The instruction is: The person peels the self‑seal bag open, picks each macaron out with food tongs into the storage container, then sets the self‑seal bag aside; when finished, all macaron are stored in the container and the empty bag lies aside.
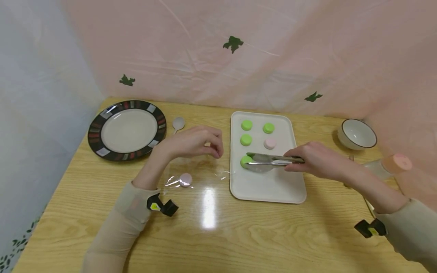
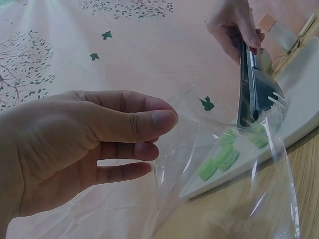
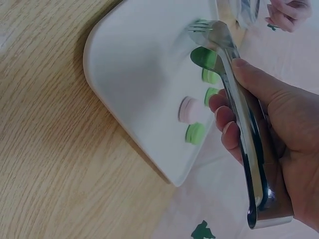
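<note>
My left hand (image 1: 198,142) pinches the upper edge of a clear plastic bag (image 2: 224,174) between thumb and fingertips. Inside the bag, low on the table side, lies a pink macaron (image 1: 186,179). Metal tongs (image 1: 264,156) are gripped in my right hand (image 1: 317,161) over a white tray (image 1: 273,189). Their tips, one fork-shaped and one spoon-shaped in the right wrist view, reach over the green macaron (image 1: 244,162) nearest the front. Several more green macarons (image 1: 246,139) and one pink macaron (image 1: 270,143) sit farther back on the tray.
A dark-rimmed plate (image 1: 129,131) stands at the back left, with a spoon (image 1: 178,123) beside it. To the right are a white bowl (image 1: 356,134) and a clear bottle with a pinkish cap (image 1: 401,163), behind my right forearm. A cloth backdrop (image 1: 191,45) rises behind the wooden table.
</note>
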{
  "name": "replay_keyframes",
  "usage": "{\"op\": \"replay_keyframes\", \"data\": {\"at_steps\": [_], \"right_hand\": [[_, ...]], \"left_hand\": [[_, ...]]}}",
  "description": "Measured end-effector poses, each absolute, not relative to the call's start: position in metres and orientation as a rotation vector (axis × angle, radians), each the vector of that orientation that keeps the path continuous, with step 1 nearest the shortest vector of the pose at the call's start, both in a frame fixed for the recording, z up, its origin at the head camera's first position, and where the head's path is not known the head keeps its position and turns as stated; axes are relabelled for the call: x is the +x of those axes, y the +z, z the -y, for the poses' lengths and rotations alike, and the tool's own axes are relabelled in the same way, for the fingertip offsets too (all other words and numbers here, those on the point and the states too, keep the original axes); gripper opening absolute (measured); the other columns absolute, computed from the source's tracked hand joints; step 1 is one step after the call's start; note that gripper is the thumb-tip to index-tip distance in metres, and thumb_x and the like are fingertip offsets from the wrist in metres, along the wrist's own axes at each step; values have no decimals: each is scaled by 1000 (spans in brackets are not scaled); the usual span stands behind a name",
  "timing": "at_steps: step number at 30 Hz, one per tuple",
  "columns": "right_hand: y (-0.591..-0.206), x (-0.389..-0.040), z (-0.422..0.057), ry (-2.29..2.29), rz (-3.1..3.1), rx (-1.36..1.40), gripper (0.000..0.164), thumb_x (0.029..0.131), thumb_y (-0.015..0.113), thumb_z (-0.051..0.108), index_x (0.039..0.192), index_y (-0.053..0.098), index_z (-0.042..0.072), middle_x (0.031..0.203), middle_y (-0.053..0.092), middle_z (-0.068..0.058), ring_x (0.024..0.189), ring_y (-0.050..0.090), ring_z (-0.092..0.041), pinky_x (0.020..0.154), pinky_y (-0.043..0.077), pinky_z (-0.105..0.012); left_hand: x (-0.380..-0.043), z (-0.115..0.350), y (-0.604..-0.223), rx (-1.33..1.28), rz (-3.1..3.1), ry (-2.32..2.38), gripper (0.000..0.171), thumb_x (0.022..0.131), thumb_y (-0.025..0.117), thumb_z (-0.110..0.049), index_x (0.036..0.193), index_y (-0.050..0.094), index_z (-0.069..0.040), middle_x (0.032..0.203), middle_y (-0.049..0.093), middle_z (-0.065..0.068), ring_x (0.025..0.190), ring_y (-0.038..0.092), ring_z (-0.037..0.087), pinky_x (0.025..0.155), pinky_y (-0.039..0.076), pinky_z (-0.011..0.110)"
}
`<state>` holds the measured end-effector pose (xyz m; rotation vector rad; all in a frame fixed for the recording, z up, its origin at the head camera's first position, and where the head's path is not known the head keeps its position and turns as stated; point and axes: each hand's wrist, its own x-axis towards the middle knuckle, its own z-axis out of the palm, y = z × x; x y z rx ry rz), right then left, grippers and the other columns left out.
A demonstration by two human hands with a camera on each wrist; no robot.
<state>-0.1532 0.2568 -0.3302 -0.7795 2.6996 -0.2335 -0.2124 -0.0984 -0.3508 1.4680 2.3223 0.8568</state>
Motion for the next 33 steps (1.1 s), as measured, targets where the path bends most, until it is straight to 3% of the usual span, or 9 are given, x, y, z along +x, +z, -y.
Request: {"op": "replay_keyframes", "data": {"at_steps": [10,20,24,29,33], "right_hand": [[-333,-153,-259,-278,-2691,-782,31,83,63,52,96,71,26,70,59,16,55,46,-1,49,37,-18],[-302,-147,-267,-281,-2780,-789,23,84,67,43,100,69,27,69,59,15,52,41,1,47,35,-18],[-284,-149,-253,-261,-2785,-928,23,86,64,45,102,69,30,70,59,18,51,40,3,47,34,-18],[-275,-159,-220,-248,-2646,-1014,23,89,59,45,101,69,28,81,66,18,59,51,4,55,43,-18],[-280,-168,-200,-228,-2560,-1040,24,90,57,47,94,68,26,73,62,16,57,51,1,55,44,-19]], "left_hand": [[-213,99,-352,1468,-2323,857,6,86,67,-22,84,70,-27,86,59,-12,81,57,2,81,52,29],[-213,97,-350,1461,-2325,859,6,86,68,-22,84,70,-28,86,59,-12,81,57,1,80,51,25],[-212,98,-349,1469,-2327,856,6,86,68,-21,84,70,-26,86,59,-11,81,56,2,80,52,28],[-211,99,-351,1473,-2335,858,4,86,68,-22,84,70,-25,86,58,-11,81,56,2,80,52,28],[-211,97,-353,1474,-2331,874,4,86,68,-22,85,71,-25,86,57,-11,80,56,2,79,52,28]]}}
